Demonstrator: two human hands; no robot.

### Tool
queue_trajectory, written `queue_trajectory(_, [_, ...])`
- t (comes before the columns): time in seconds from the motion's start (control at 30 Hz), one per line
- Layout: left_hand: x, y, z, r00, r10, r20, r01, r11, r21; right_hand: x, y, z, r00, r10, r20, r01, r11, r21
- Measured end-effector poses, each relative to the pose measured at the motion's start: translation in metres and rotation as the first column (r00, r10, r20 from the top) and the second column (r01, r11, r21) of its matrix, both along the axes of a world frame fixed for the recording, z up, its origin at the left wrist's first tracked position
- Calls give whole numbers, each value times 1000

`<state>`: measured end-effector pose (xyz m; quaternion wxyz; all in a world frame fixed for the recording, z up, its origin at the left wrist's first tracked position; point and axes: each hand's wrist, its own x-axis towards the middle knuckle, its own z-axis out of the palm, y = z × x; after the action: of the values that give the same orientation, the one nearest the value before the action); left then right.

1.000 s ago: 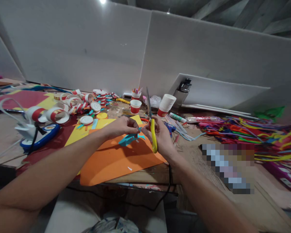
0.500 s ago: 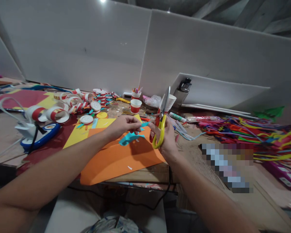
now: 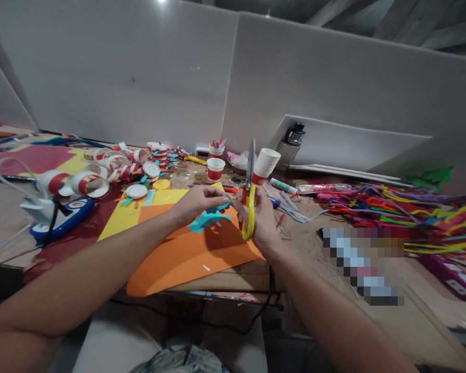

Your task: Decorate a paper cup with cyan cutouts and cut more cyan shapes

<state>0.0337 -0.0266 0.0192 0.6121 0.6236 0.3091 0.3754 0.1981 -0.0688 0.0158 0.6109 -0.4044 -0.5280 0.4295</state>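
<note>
My left hand (image 3: 200, 201) pinches a teal paper cut-out (image 3: 205, 219) and holds it just above an orange paper sheet (image 3: 186, 254). My right hand (image 3: 258, 217) grips yellow-handled scissors (image 3: 249, 202), blades pointing up and nearly closed. The two hands almost touch over the orange sheet, which overhangs the table's front edge. A yellow sheet (image 3: 128, 215) lies under the orange one.
Cut red-and-white paper cups (image 3: 85, 181) and round lids lie at the left. Upright cups (image 3: 216, 168), a cup stack (image 3: 264, 166), a dark bottle (image 3: 291, 142) and a glue stick (image 3: 284, 186) stand behind. Colourful pipe cleaners (image 3: 404, 212) fill the right; a blue-and-white device (image 3: 60, 217) with cable sits left.
The scissors swung from upright to tilted right with blades apart, then back to near upright with blades closing. The teal paper shifted slightly in my left hand.
</note>
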Motion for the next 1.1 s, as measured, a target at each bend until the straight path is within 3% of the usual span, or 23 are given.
queue_trajectory(0.13, [-6,4,1,993,25,-118,-18,998,61,-1,-3,0,992,22,127,-26,999,29])
queue_trajectory(0.23, [-7,6,0,989,17,-145,-12,999,37,0,-2,-1,988,29,153,-35,999,39])
queue_trajectory(0.47, [-7,6,2,995,28,-100,-27,999,17,0,2,-3,972,17,236,-31,998,57])
queue_trajectory(0.6, [-13,16,4,994,109,16,-108,994,-34,5,0,7,872,4,489,-41,997,66])
queue_trajectory(0.73, [-26,27,8,967,200,158,-180,975,-132,11,-2,14,744,128,656,-171,985,1])
queue_trajectory(0.83, [-32,31,11,950,248,190,-224,964,-139,13,0,15,696,205,688,-222,973,-66])
queue_trajectory(1.1, [-32,26,16,958,246,146,-227,964,-134,13,-3,17,661,294,690,-220,956,-196])
